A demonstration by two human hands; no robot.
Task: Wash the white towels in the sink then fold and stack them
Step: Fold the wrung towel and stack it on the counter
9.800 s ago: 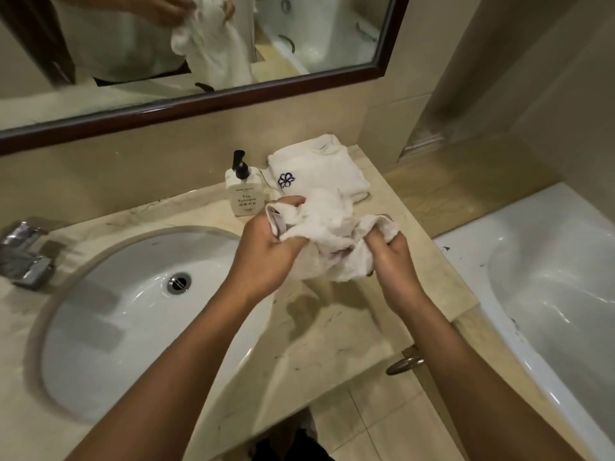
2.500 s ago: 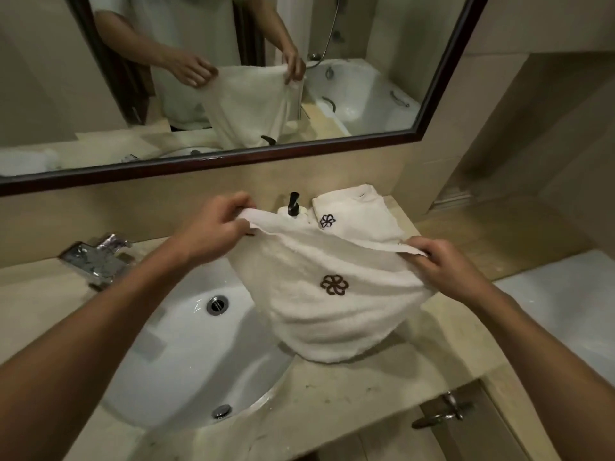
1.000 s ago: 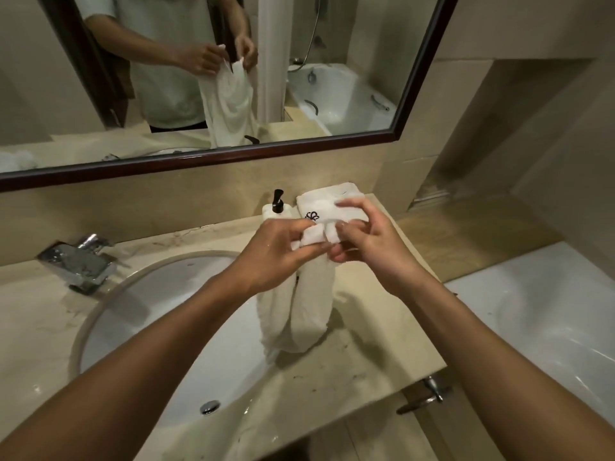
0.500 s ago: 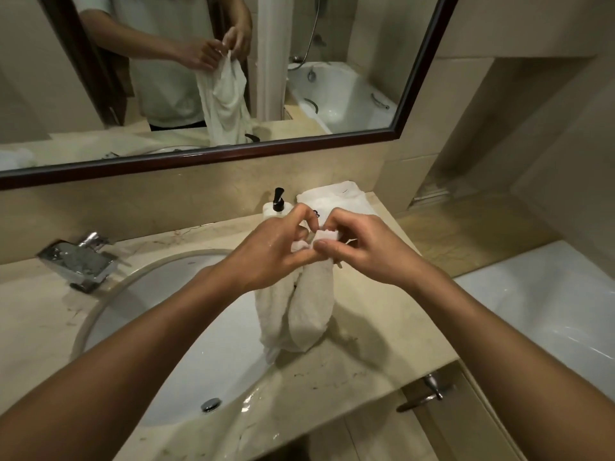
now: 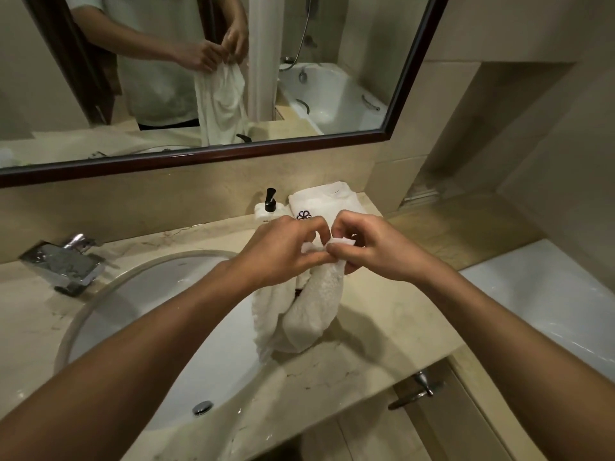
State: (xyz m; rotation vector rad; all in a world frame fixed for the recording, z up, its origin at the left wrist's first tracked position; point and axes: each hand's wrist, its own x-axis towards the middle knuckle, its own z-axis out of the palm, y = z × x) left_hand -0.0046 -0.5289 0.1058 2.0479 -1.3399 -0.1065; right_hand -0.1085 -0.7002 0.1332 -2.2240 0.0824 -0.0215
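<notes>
- Head view shows both hands raised over the table, just right of the sink [image 5: 139, 331], with a white towel [image 5: 309, 314] hanging between them.
- Left hand [image 5: 283, 257] pinches the towel's top edge with thumb and fingers curled; right hand [image 5: 369, 247] pinches the same edge just beside it, so the two top corners meet.
- Doubled over, the towel hangs in two soft lobes, its lowest fold touching or nearly touching the table at the sink's rim.
- It reads as terry cloth: limp, with no stiffness of its own, so it will take whatever shape gravity and the grip give it.
- Judging by how straight and thick it hangs, it may be damp and somewhat heavier than dry; the pictures cannot confirm this.
- Cloth this soft will not crack or slip much, but a loose pinch could let one layer slide out and spoil the fold.
- Best holds are the hemmed corners and edge, where the weave is flat and firm; grabbing the middle would only bunch it.
- To finish the fold, laying it flat on the table and pressing with flat fingers should serve better than working in the air.
- A folded towel [image 5: 332, 204] with a dark flower mark already lies at the back, beside a pump bottle [image 5: 268, 211], the likely place to stack.
</notes>
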